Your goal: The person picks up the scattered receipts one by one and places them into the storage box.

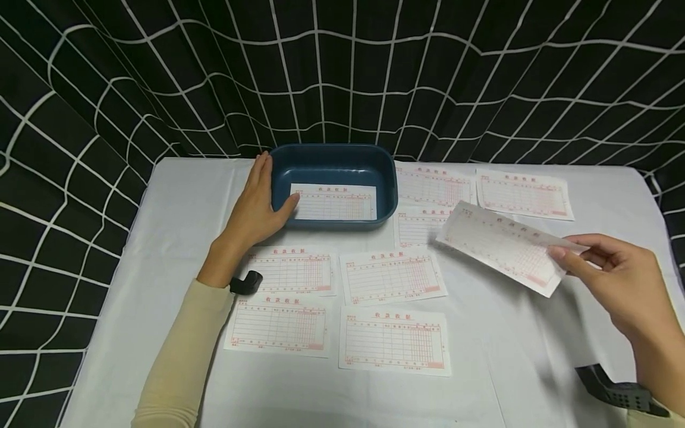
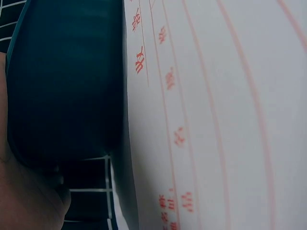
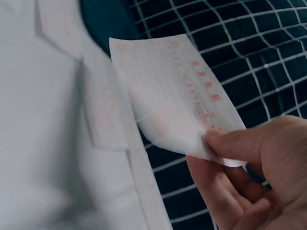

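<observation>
A white receipt slip printed in red (image 1: pixel 503 246) is pinched at its right end between the thumb and fingers of my right hand (image 1: pixel 621 273). It is raised and tilted above the cloth, and its free end points left in the head view. My left hand (image 1: pixel 254 208) rests along the left side of a dark blue rectangular tub (image 1: pixel 332 153), fingers straight against the wall and thumb reaching over the front left corner. Inside the tub lies a receipt slip (image 1: pixel 334 203). The left wrist view shows a large slip (image 2: pixel 216 115) close up beside the tub.
More receipt slips (image 1: pixel 395 342) lie on the white tablecloth (image 1: pixel 481 380), several in front of the tub. Others, such as the far right slip (image 1: pixel 524 193), lie to the tub's right, some partly covered. A black cloth with white grid lines (image 1: pixel 342 71) stands behind the table.
</observation>
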### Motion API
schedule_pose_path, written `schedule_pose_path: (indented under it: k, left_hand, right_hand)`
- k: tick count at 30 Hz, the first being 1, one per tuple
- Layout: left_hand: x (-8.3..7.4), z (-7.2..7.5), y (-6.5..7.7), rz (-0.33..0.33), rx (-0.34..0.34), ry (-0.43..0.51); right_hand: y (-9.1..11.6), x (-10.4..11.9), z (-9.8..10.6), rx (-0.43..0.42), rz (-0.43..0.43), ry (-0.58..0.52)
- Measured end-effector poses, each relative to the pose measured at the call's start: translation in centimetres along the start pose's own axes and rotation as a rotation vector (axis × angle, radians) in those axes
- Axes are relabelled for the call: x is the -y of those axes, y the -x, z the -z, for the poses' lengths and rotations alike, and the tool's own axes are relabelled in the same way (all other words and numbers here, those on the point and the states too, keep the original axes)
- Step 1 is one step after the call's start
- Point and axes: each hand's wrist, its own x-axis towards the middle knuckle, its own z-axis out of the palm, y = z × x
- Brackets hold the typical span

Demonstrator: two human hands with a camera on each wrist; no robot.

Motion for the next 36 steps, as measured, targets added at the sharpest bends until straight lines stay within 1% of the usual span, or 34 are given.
schedule_pose_path:
  k: [2,4,5,6,7,9,12,13,16,20,27,33,36]
  left_hand:
    - [0.0,0.0,0.0,0.001,0.003,0.0]
    - [0.0,0.0,0.0,0.0,0.003,0.0]
    - [0.0,0.0,0.0,-0.001,0.002,-0.001]
    - [0.0,0.0,0.0,-0.002,0.0,-0.003]
    - [-0.1,0.0,0.0,-0.003,0.0,-0.005]
    - [-0.1,0.1,0.1,-0.005,-0.002,-0.005]
    - [-0.1,0.1,0.1,-0.006,-0.002,-0.008]
    - [-0.2,0.1,0.1,-0.006,-0.002,-0.006]
    - [-0.2,0.1,0.1,-0.005,-0.004,-0.006]
    - [-0.2,0.2,0.1,-0.004,-0.007,-0.007]
    - [0.0,0.2,0.2,-0.006,-0.006,-0.007]
    - [0.1,-0.1,0.0,-0.006,0.0,-0.006]
    - [0.3,0.1,0.0,-0.005,0.0,-0.014]
  right_hand:
    - [-0.6,0.6,0.0,0.001,0.003,-0.09]
    - [-1.2,1.3,-0.2,0.018,0.013,-0.206]
    - [-1.4,1.6,-0.3,0.031,0.018,-0.234]
    - [-1.7,2.0,-0.5,0.049,0.022,-0.286]
    - [-1.9,2.4,-0.7,0.061,0.029,-0.291]
    - [-2.4,3.3,-1.2,0.083,0.029,-0.292]
    - [-3.0,4.7,-2.2,0.111,0.031,-0.254]
    - [-3.3,5.2,-2.5,0.119,0.037,-0.225]
    - [-4.1,6.6,-3.7,0.157,0.047,-0.23]
    - [-5.3,8.5,-5.6,0.204,0.065,-0.21]
    - [-7.5,11.7,-8.8,0.264,0.129,-0.148]
    - [-9.1,13.5,-10.6,0.302,0.154,-0.132]
    - [-9.7,14.2,-12.1,0.323,0.181,-0.129]
